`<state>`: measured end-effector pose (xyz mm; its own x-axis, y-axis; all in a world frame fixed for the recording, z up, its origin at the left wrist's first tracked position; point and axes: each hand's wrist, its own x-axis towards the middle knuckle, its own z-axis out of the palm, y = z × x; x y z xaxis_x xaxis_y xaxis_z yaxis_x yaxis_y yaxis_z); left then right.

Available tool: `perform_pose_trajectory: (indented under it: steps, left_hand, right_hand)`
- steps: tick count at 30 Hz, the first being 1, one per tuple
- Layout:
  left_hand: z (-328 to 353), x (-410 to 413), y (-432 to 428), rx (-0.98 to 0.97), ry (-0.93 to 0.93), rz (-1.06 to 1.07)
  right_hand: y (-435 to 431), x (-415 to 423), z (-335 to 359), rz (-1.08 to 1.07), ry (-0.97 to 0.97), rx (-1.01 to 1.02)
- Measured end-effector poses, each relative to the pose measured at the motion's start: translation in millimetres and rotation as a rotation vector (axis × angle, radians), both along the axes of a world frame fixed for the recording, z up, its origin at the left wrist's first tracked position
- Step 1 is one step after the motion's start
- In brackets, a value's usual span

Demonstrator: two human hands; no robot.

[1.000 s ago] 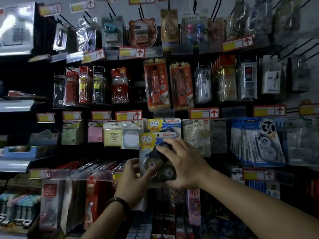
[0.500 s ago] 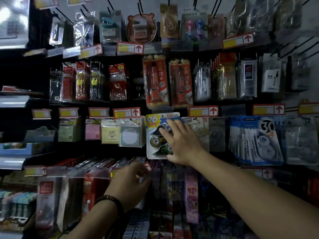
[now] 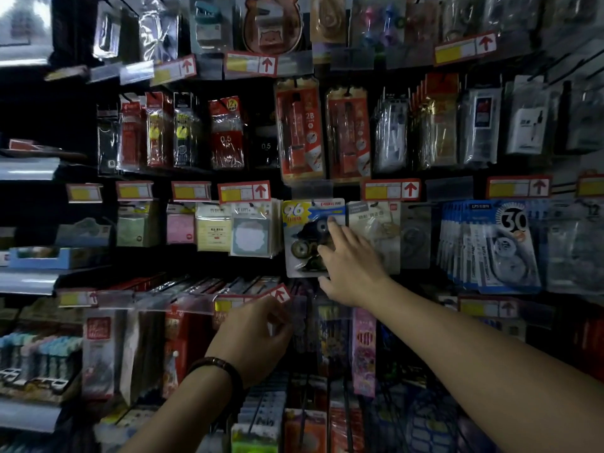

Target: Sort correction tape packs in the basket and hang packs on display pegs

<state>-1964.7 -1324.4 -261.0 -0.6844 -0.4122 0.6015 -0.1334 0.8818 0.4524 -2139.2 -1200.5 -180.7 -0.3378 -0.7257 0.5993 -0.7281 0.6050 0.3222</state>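
The correction tape pack with a big "96" on its yellow and blue card hangs on the display wall, in the middle row of pegs, and it hangs straight. The right hand lies on the front of this pack. Its fingers are stretched out and a little spread, not curled around anything. The fingertips touch the upper right part of the card, and the palm covers the lower right corner. The thumb reaches to the left, just under the bottom edge of the pack.

The left hand is lower than the pack and a little to its left, in front of the next row of goods. Its fingers are loosely bent beside a price label with a red arrow, which sits just under the pack. The light is weak there, and I cannot tell whether this hand pinches something or is only near it. A dark bead bracelet is on its wrist.

Just left of the pack hang the sticky note packs, very close to its edge. Just right of the pack, partly behind the right hand, hangs a pale pack. Further right of the pack hang the blue packs with the number "30". Directly above the pack hang two orange-red pencil packs, one marked "2B".
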Motion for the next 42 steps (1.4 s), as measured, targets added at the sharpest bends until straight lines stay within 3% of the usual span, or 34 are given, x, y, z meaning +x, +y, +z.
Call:
perform_pose_trajectory:
  steps: [10, 14, 22, 32, 36, 39, 42]
  left_hand:
    - [-98.8, 14.9, 20.7, 0.041, -0.161, -0.043]
    - [-181.5, 21.7, 39.7, 0.098, -0.311, -0.086]
    - [-377.5, 51.1, 72.3, 0.294, -0.64, -0.12]
    - [-551.3, 82.4, 96.6, 0.626, -0.929, -0.066]
    - [-586.8, 89.1, 103.8, 0.834, -0.934, -0.048]
    - [-603.0, 82.3, 101.5, 0.859, -0.984, -0.093]
    - [-620.0, 75.7, 98.1, 0.82, -1.043, -0.141]
  right_hand:
    - [55.6, 14.9, -128.6, 0.332, 0.018, -0.147]
    - [87.1, 24.2, -231.1, 0.364, -0.173, -0.121]
    - [151.3, 39.8, -488.3, 0.092, -0.907, 0.067]
    - [191.0, 78.7, -761.2, -0.318, -1.497, 0.27]
    - [189.1, 84.4, -803.2, -0.428, -1.578, 0.24]
    - [181.4, 79.1, -824.6, -0.48, -1.567, 0.14]
    - [172.9, 74.8, -842.6, -0.502, -1.557, 0.195]
